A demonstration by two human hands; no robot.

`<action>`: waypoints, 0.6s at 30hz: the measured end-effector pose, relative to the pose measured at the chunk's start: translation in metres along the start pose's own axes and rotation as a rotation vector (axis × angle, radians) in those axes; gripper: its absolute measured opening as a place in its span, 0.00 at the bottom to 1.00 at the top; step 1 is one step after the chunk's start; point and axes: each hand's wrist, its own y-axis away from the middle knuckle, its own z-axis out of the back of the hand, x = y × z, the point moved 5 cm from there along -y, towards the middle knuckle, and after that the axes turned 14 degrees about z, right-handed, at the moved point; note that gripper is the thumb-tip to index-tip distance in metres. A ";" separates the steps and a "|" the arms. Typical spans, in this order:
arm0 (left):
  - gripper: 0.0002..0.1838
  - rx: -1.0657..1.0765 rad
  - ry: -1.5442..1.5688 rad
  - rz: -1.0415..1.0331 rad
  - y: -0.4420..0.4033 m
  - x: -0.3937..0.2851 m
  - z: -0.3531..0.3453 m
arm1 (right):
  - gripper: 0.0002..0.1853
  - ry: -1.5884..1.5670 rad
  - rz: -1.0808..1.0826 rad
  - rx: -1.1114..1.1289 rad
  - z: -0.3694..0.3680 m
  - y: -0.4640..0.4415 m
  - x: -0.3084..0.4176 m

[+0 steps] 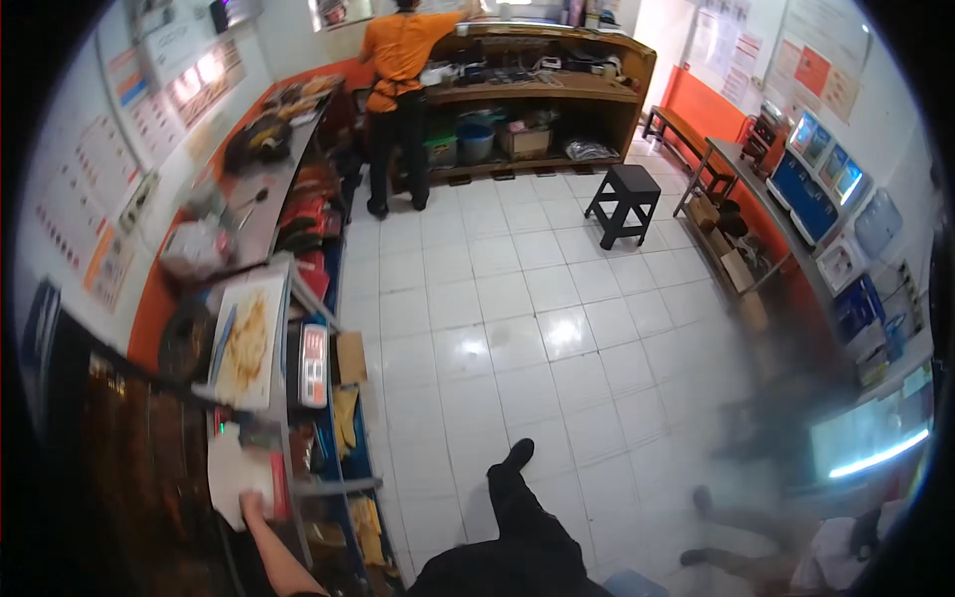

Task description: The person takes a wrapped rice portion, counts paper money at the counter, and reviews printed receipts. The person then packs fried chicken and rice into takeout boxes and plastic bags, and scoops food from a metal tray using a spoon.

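Observation:
My left hand (251, 507) reaches out at the lower left, low on a white sheet-like thing (231, 478). Its fingers look closed at the edge of this sheet, though they are small and partly hidden. Right beside the hand is a red strip (279, 485). A small dark device (261, 434) with a green light lies just above the sheet. Farther up, a white board (249, 338) with brown stains rests on the counter, a blue stick-like tool (225, 336) along its left side. My right hand is out of view.
A person in an orange shirt (398, 60) stands at a wooden counter (537, 85) at the back. A black stool (625, 204) stands on the tiled floor (468, 298). Shelves with boxes (350, 358) run below the left counter. A metal table (746, 174) lines the right wall.

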 end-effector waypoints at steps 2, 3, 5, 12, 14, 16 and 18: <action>0.27 -0.324 -0.134 -0.019 0.042 -0.030 -0.001 | 0.22 0.032 -0.012 0.152 0.030 -0.073 0.072; 0.25 -0.480 -0.166 -0.025 0.064 -0.049 -0.010 | 0.22 0.071 0.007 0.237 0.041 -0.118 0.105; 0.20 -0.801 -0.189 -0.068 0.119 -0.093 -0.030 | 0.21 0.429 0.327 0.534 0.042 -0.240 0.168; 0.10 -0.718 0.382 -0.513 0.184 -0.239 -0.256 | 0.27 0.142 1.094 -0.011 0.257 -0.519 0.801; 0.12 -0.501 0.342 -0.464 0.165 -0.285 -0.360 | 0.24 0.004 1.212 0.015 0.345 -0.504 0.977; 0.02 -0.459 0.225 -0.377 0.169 -0.387 -0.500 | 0.22 -0.223 1.314 0.037 0.400 -0.567 1.115; 0.08 -0.413 0.280 -0.494 0.153 -0.476 -0.584 | 0.19 -0.305 1.293 0.056 0.424 -0.623 1.162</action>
